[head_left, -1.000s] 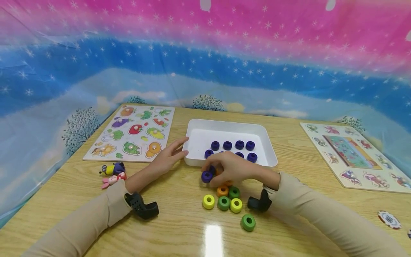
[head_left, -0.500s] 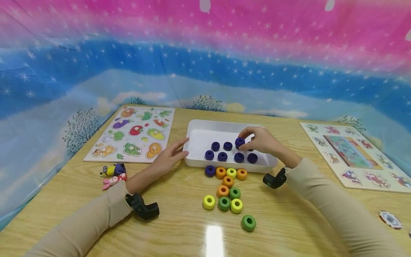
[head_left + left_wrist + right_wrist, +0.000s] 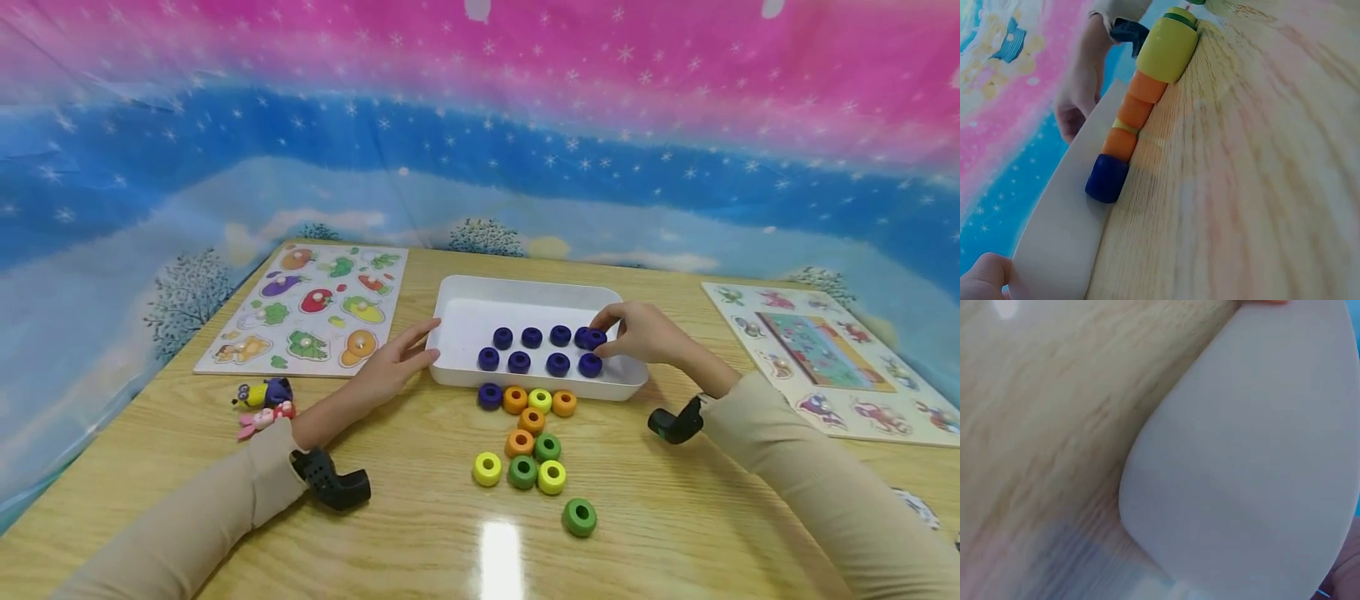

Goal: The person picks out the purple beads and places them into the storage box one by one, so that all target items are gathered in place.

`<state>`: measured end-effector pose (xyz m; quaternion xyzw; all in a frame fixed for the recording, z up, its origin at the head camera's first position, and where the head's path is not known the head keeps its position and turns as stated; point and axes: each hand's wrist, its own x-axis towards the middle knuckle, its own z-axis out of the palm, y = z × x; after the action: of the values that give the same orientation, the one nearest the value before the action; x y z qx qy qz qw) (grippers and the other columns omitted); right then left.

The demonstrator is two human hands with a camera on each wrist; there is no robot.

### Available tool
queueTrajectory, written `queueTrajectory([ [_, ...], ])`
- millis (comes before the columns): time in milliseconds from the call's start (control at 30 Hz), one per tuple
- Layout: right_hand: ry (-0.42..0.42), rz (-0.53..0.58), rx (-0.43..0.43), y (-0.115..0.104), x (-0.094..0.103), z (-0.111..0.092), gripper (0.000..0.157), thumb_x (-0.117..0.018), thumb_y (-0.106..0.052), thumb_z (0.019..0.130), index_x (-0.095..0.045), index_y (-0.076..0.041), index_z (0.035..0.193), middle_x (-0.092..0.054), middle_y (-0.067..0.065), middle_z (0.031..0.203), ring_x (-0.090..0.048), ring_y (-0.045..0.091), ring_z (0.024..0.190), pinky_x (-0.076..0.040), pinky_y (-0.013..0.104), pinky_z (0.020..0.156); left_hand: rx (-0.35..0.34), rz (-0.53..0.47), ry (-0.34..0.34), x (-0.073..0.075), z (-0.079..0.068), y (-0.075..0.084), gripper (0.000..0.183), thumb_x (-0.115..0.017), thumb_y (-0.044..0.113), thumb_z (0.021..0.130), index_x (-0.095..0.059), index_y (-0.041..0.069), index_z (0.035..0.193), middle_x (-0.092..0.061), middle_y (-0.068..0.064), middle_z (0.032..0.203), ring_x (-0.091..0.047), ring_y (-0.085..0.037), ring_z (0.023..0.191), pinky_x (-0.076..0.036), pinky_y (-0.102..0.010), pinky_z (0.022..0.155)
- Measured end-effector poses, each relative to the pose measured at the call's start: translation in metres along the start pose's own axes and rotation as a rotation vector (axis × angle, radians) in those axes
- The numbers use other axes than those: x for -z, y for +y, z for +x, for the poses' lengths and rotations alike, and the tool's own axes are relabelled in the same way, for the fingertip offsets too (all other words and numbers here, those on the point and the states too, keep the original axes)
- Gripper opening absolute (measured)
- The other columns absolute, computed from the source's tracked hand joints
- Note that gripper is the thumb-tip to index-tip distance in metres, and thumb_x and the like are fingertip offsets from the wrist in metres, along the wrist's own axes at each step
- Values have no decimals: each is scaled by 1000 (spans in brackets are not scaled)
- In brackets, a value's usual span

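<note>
A white tray (image 3: 468, 317) stands mid-table, holding several dark purple ring-shaped beads in two rough rows. At the tray's right end, my right hand (image 3: 647, 333) pinches a purple bead (image 3: 597, 338) between thumb and fingertips, right against another purple bead. My left hand (image 3: 386, 372) touches the tray's left wall with its thumb and extended fingers. In the left wrist view, fingertips rest at the tray's white side (image 3: 1060, 231). The right wrist view is mostly filled by the tray's outer wall (image 3: 1235, 462); the pinched bead is hidden there.
In front of the tray lie loose beads: a purple one (image 3: 491, 396), plus several orange (image 3: 515, 400), yellow (image 3: 487, 469) and green (image 3: 580, 517) ones. Puzzle boards flank the tray, one left (image 3: 315, 275) and one right (image 3: 772, 367). Small toy figures (image 3: 264, 396) lie near my left forearm.
My right hand has carried a purple bead from in front of the tray up over it and across to its right end. My left hand has stayed at the tray's left side.
</note>
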<state>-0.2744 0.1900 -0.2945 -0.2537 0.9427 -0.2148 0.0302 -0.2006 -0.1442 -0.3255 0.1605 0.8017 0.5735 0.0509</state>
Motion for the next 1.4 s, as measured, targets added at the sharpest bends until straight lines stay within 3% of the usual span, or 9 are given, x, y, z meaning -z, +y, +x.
queueTrajectory([
  [167,-4,-70,-4,4,0,0,30,-71,-13,65,-62,-3,92,-60,5,87,-50,18,71,-40,32,63,0,4,11,-1,0,-1,48,-44,15,89,-27,7,132,-19,-12,136,-26,-32,119,-24,-39,95],
  [367,-48,-152,-8,5,-4,0,27,-71,-18,66,-64,-9,90,-61,1,87,-52,20,79,-39,36,68,-21,3,8,-2,1,0,47,-44,14,89,-27,6,132,-19,-12,136,-25,-31,120,-23,-38,96],
  [500,-61,-131,-1,5,-4,0,29,-71,-19,66,-63,-9,92,-61,0,87,-52,20,80,-39,36,68,-21,4,9,-2,1,0,47,-44,14,89,-27,6,132,-19,-12,136,-25,-31,119,-24,-38,95],
  [567,-64,-104,11,7,-3,0,34,-71,-18,65,-62,-7,96,-60,2,88,-51,19,77,-40,34,65,-24,6,11,-1,4,-8,48,-45,17,88,-28,8,132,-19,-10,137,-26,-30,119,-24,-38,95],
  [733,45,-4,75,1,4,-6,36,-69,-23,69,-60,-6,100,-59,5,86,-46,16,64,-39,29,55,-31,14,12,2,11,-26,49,-47,25,87,-30,14,132,-20,-5,137,-27,-27,119,-25,-38,95],
  [900,147,84,168,-29,-2,-14,28,-62,-33,75,-63,-13,93,-59,-5,77,-45,13,57,-36,25,46,-20,0,7,1,7,-13,48,-46,20,88,-29,11,132,-20,-8,137,-26,-29,120,-24,-39,95],
  [1167,-42,164,311,-84,-29,-30,23,-61,-33,76,-64,-16,92,-58,-9,70,-38,7,44,-31,21,41,-20,17,10,0,0,3,47,-44,15,89,-27,7,132,-19,-11,136,-26,-31,119,-24,-39,95],
  [1400,-131,120,331,-99,-48,-24,31,-61,-26,77,-61,-11,104,-61,-2,93,-37,7,41,-31,19,41,-11,-3,1,-1,1,0,47,-44,15,89,-27,7,132,-18,-12,136,-26,-32,119,-25,-39,95],
])
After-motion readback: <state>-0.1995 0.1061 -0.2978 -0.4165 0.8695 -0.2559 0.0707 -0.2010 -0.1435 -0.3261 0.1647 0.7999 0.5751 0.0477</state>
